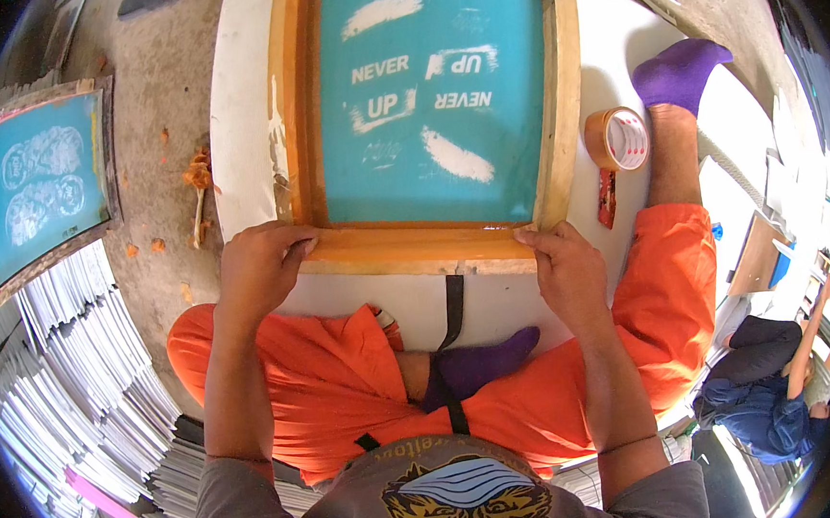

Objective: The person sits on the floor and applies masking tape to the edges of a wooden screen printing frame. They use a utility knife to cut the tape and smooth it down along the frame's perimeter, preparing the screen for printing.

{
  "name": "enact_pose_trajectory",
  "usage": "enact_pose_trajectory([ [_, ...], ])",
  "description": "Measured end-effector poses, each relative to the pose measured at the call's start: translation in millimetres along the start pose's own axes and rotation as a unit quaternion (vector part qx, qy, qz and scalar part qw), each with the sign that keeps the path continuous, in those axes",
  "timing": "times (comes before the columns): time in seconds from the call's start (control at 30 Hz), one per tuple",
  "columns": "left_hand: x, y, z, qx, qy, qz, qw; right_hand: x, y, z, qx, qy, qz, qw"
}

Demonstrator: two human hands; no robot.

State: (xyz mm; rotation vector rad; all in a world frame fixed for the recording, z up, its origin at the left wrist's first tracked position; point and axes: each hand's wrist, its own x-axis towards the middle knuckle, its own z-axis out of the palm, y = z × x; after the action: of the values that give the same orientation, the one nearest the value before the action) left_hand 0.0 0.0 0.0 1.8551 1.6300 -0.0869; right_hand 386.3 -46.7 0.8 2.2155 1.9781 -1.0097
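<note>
A screen-printing frame (566, 75) of wood lies on a white board in front of me, its teal mesh (430, 56) bearing pale lettering and smears. Along its near side runs a glossy brown strip of packing tape (414, 243). My left hand (266, 265) pinches the strip's left end at the near left corner. At the near right corner my right hand (562, 266) has thumb and fingers closed on the other end. Brown tape also lines the inner left side of the frame.
A roll of brown tape (616, 139) stands right of the frame, beside a red-handled tool (607, 199) and my outstretched leg. Another printing screen (39, 179) lies at the left by stacked white sheets (75, 350). A spatula-like tool (199, 197) lies on the floor. Another person (762, 398) sits at far right.
</note>
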Motion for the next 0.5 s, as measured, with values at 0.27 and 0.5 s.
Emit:
enact_pose_trajectory([
  [0.27, -1, 3, -10, 0.062, -0.040, -0.011, 0.997, -1, -6, 0, -0.064, -0.021, 0.001, 0.998],
  [0.5, 0, 0, -7, 0.059, -0.043, -0.003, 0.997, -2, -10, 0, -0.080, -0.044, 0.031, 0.995],
])
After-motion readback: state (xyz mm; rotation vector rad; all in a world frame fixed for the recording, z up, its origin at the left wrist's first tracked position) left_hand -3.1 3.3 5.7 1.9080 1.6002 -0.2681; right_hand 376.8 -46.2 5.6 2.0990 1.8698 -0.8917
